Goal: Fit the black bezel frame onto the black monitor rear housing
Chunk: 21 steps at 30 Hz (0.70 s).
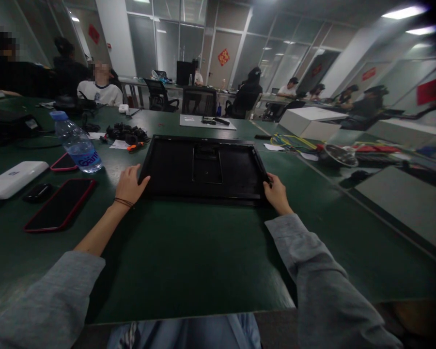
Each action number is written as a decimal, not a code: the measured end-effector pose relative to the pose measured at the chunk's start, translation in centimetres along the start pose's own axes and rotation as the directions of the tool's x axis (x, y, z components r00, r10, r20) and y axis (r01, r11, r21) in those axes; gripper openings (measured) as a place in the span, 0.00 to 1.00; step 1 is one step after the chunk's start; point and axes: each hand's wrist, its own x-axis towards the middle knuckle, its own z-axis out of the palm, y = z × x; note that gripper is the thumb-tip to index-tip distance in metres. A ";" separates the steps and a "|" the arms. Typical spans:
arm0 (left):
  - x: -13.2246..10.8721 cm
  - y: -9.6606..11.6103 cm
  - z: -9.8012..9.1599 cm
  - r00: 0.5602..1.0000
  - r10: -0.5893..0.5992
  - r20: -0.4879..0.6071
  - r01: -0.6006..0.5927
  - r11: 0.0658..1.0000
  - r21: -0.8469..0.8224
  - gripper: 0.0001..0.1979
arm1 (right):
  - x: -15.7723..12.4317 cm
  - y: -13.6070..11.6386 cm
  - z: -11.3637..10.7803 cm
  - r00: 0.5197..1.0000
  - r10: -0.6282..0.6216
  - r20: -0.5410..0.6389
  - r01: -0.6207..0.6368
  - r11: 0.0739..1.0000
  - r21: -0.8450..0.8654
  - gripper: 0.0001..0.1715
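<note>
Shows blue denim (189, 334) at the bottom, just beyond the near edge of the green bench (189, 261). Wears loose grey sleeves (323, 276) on both arms, plus a thin dark band (124, 201) at the left wrist. Note at left a red-edged phone (61, 206), dark screen upward; just beside, a small black case (38, 192) and a white power bank (16, 179).

Grips the left side of a black panel (170, 165) with the left hand (129, 186), thumb over the upper face, fingers along the outer edge. Grips the opposite side with the right hand (276, 194), fingers partly hidden. Keeps the black panel directly in front, long side across the bench, framed recess at centre. Cannot tell between full contact with the bench and a slight lift.

Note at right a pale flat-topped item (407, 208). Record beyond the left hand a blue-capped water bottle (78, 143), apparently tilted, and a tangle of black cables (125, 132). Record yellow cables (292, 141) beyond the right hand, near a white box (308, 118). Observe past the black panel a pale board (192, 121) bearing dark parts.

Observe farther off black chairs (199, 99), a seated person in a white top (100, 92) and a red diamond-shaped decoration (224, 57) on a door.
</note>
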 end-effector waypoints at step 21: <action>0.0 2.5 -3.6 0.916 -0.361 0.174 0.243 0.845 0.476 0.29 | -1.0 -3.2 -0.3 0.997 -0.073 -0.026 0.069 0.991 -0.116 0.30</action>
